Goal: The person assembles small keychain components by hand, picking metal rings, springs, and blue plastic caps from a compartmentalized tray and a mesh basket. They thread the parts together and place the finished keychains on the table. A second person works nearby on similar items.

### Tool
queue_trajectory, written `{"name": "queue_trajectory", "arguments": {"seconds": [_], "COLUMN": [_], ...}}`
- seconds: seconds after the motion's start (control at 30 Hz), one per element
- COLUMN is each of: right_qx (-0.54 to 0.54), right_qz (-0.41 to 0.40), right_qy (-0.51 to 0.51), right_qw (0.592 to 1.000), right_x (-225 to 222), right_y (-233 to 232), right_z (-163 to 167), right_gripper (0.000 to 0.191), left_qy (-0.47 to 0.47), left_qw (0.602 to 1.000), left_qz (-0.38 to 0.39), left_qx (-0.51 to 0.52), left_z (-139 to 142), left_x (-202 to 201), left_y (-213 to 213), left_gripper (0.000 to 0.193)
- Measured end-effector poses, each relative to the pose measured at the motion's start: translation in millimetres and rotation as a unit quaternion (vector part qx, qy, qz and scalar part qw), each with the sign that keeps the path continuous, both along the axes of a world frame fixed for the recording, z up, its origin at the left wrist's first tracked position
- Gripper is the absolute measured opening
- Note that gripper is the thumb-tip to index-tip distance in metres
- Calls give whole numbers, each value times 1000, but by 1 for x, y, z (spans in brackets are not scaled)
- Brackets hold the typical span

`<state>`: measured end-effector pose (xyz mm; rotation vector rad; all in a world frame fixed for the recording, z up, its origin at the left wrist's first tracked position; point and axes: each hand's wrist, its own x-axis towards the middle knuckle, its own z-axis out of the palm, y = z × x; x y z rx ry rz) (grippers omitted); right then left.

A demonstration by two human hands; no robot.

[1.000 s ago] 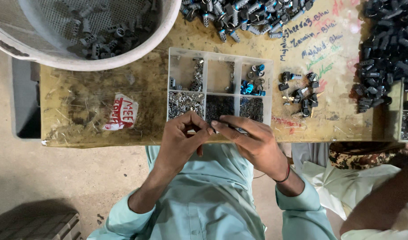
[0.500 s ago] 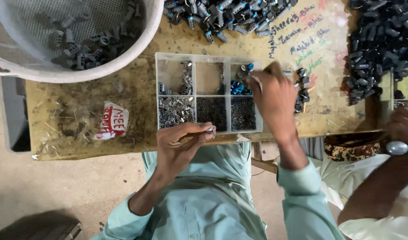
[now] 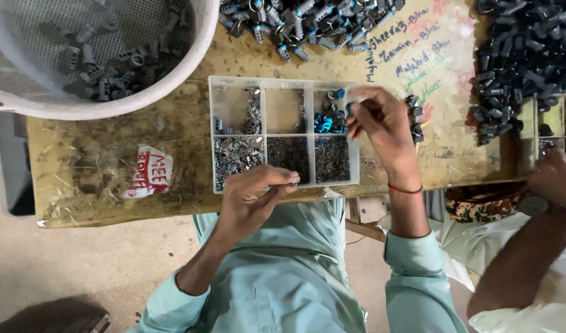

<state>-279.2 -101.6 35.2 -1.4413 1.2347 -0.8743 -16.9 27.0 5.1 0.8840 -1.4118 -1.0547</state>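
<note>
A clear plastic compartment box (image 3: 262, 81) with small metal parts lies on a worn wooden bench (image 3: 98, 172). My left hand (image 3: 252, 200) sits at the box's near edge, fingers pinched on a small metal piece (image 3: 291, 181). My right hand (image 3: 381, 123) hovers over the box's right end, fingertips pinched by the compartment with blue parts (image 3: 325, 122); what it holds is too small to tell. Several dark cylindrical parts (image 3: 414, 110) lie just right of that hand.
A white perforated basket (image 3: 104, 98) with grey parts stands at the back left. A heap of grey and blue parts (image 3: 307, 21) lies behind the box, a black heap (image 3: 523, 55) at the right. Another person's hand (image 3: 554, 176) works at a second box (image 3: 551, 120).
My right hand left my left hand, reached out to the box's right end and has drawn back slightly. My left hand stayed at the near edge.
</note>
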Motion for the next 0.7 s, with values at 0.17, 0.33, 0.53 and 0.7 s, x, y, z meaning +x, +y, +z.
{"name": "queue_trajectory", "arguments": {"seconds": [0.17, 0.33, 0.53, 0.7], "right_qx": [87, 203, 234, 164], "right_qz": [100, 139, 201, 181], "right_qy": [-59, -132, -153, -237], "right_qw": [989, 960, 939, 940], "right_x": [11, 33, 36, 47], "right_y": [53, 85, 83, 104], "right_z": [27, 23, 12, -3], "right_gripper": [22, 12, 15, 27], "left_qy": [-186, -277, -256, -150], "left_qw": [972, 937, 943, 984], "left_qz": [19, -17, -37, 60], "left_qx": [-140, -214, -209, -69], "left_z": [5, 13, 22, 24], "left_x": [0, 4, 11, -8], "left_y": [-3, -2, -1, 7], "left_gripper": [32, 33, 30, 41]}}
